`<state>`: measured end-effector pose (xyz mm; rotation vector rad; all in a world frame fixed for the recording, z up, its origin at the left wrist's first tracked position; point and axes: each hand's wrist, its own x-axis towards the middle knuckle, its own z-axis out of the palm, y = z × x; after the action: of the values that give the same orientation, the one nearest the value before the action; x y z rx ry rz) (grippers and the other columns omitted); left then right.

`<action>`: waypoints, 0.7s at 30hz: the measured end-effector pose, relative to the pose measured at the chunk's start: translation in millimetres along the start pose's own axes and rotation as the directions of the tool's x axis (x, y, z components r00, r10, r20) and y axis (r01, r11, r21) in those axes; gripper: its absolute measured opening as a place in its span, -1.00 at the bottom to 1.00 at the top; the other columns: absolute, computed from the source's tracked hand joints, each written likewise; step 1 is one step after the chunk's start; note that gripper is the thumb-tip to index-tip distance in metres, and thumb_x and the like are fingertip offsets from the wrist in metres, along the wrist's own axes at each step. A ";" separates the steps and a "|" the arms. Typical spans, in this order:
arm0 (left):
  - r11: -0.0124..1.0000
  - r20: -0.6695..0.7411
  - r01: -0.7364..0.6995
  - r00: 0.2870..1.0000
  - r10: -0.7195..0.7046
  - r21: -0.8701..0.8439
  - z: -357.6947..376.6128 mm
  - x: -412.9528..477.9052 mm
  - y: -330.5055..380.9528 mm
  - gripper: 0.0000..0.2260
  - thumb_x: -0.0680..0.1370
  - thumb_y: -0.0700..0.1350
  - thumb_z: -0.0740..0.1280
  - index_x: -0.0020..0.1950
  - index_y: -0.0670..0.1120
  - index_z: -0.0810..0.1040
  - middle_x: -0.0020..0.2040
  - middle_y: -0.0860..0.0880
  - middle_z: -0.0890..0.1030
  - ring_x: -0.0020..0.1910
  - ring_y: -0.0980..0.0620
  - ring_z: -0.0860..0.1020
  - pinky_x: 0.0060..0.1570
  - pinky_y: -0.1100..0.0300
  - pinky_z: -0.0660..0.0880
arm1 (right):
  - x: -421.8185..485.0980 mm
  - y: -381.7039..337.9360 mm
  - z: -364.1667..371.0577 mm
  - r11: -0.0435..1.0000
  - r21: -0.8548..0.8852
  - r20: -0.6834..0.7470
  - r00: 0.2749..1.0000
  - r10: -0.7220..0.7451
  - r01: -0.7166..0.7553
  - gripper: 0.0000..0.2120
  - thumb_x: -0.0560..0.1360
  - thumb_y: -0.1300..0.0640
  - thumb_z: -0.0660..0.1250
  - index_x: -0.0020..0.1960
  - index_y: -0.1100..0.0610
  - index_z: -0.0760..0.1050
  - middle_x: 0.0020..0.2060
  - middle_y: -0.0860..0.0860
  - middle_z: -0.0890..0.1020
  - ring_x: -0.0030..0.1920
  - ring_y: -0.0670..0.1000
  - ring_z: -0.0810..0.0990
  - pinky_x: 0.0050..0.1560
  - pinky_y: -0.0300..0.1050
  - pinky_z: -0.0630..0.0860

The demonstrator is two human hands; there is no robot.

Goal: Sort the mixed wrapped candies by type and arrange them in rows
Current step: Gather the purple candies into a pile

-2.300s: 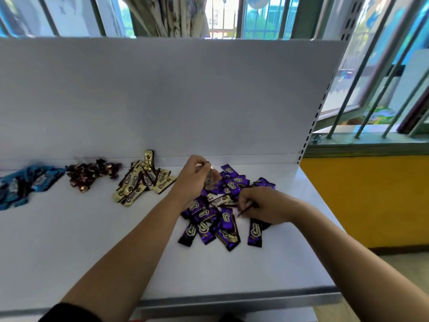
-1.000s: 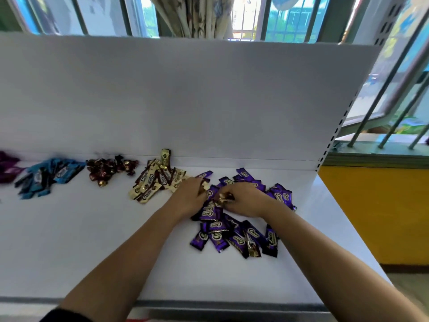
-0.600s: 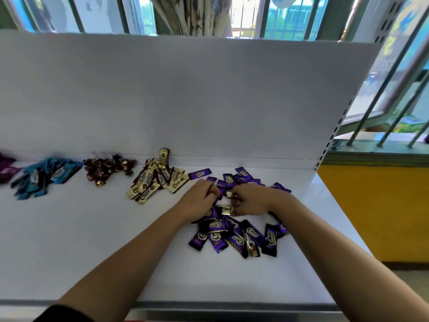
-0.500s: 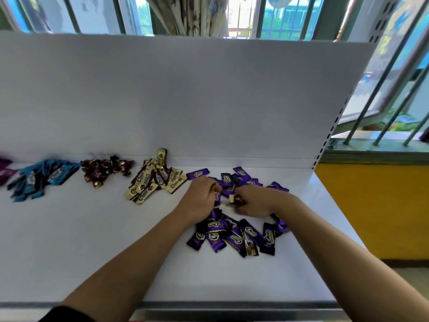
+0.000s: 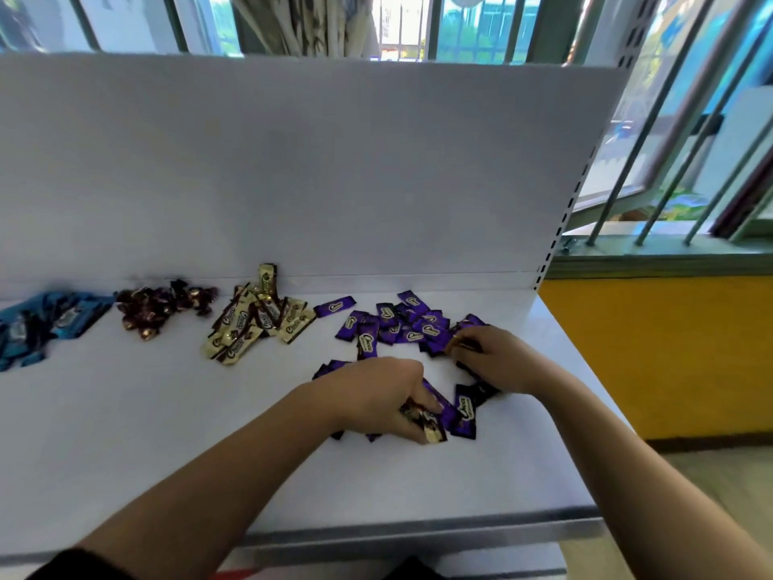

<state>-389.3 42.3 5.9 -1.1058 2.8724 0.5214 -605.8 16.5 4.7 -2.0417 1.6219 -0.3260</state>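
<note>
Several purple wrapped candies [image 5: 393, 326] lie in a loose pile on the white shelf [image 5: 146, 433]. My left hand [image 5: 376, 397] lies over the near part of the pile, and its fingers pinch a gold-and-brown candy [image 5: 426, 422]. My right hand [image 5: 493, 362] rests on the pile's right side, its fingertips pinching a small gold-tinted candy [image 5: 458, 343]. To the left lie sorted groups: cream-and-gold candies [image 5: 257, 320], dark brown twist candies [image 5: 161, 303] and blue candies [image 5: 42, 324].
A white back panel [image 5: 293, 169] stands behind the shelf. The shelf's grey front edge [image 5: 418, 533] runs near me. To the right are a yellow wall [image 5: 669, 353] and window bars [image 5: 661, 161].
My left hand has moved toward me onto the near part of the purple pile and now pinches a gold-and-brown candy. My right hand has shifted right to the pile's far right side.
</note>
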 end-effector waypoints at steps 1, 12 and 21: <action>0.999 -0.027 -0.024 0.999 0.025 0.038 1.0 -0.5 1.0 -0.62 0.51 0.19 0.36 0.30 0.13 0.54 -0.03 0.12 0.41 -0.07 0.11 0.46 -0.16 0.16 0.43 | -0.6 0.6 0.5 1.000 0.022 -0.044 0.999 0.022 -0.021 -0.83 0.61 0.04 0.20 0.06 0.06 0.54 -0.11 0.00 0.61 -0.08 0.03 0.56 0.00 -0.05 0.48; 0.945 -0.114 -0.220 0.961 0.253 0.244 6.7 1.3 1.0 -0.68 0.57 0.19 0.24 0.27 0.15 0.56 0.23 0.14 0.55 0.05 0.13 0.57 -0.11 0.13 0.53 | -4.4 7.1 1.4 0.945 0.327 -0.398 0.907 0.141 -0.003 -0.86 0.63 0.06 0.17 -0.03 0.03 0.47 -0.29 -0.02 0.57 -0.33 -0.04 0.51 -0.36 -0.23 0.39; 0.969 -0.450 -0.217 0.858 0.248 0.120 9.4 13.2 6.1 -0.75 0.58 0.03 0.21 0.04 0.03 0.68 -0.06 0.13 0.65 -0.23 0.21 0.56 -0.35 0.23 0.51 | 3.9 14.9 7.8 0.923 0.384 -0.458 0.869 0.187 0.004 -0.83 0.64 0.10 0.13 0.09 0.02 0.49 -0.18 0.02 0.61 -0.27 -0.01 0.52 -0.29 -0.15 0.44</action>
<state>-404.1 40.9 -2.9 -0.9886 3.4374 0.1765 -613.5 12.3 -10.1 -1.6566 1.7609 -1.1046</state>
